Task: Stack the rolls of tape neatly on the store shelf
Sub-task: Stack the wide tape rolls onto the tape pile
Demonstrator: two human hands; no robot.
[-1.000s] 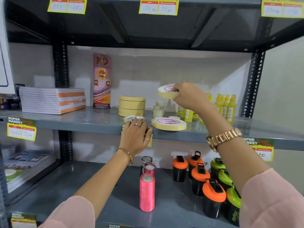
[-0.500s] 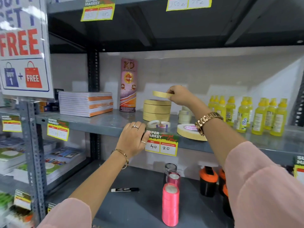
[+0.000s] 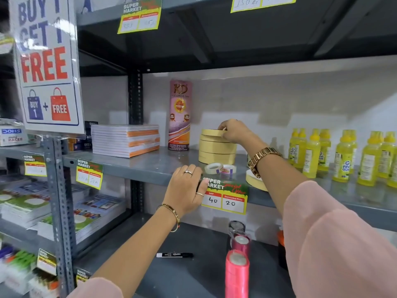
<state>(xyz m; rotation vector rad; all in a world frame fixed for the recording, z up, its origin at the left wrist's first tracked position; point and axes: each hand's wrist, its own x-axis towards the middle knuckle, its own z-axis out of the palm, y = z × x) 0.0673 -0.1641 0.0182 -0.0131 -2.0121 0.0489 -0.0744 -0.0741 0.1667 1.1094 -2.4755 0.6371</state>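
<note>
A stack of cream masking tape rolls (image 3: 217, 151) stands on the grey middle shelf (image 3: 150, 166). My right hand (image 3: 233, 131) grips the top roll (image 3: 211, 132), which rests on the stack. My left hand (image 3: 185, 188) lies flat over the shelf's front edge, holding nothing. Two small clear tape rolls (image 3: 220, 168) lie near the front edge. Another wide cream roll (image 3: 254, 180) lies flat behind my right forearm, partly hidden.
A tall KD tape pack (image 3: 180, 115) and stacked notebooks (image 3: 126, 140) stand left of the stack. Yellow glue bottles (image 3: 343, 155) fill the right side. Pink ribbon spools (image 3: 237, 269) and a marker (image 3: 175, 255) sit on the lower shelf. A promo sign (image 3: 46, 65) hangs at left.
My right hand carried the cream roll leftward and lowered it onto the stack. My left hand stayed on the shelf edge. The view shifted left.
</note>
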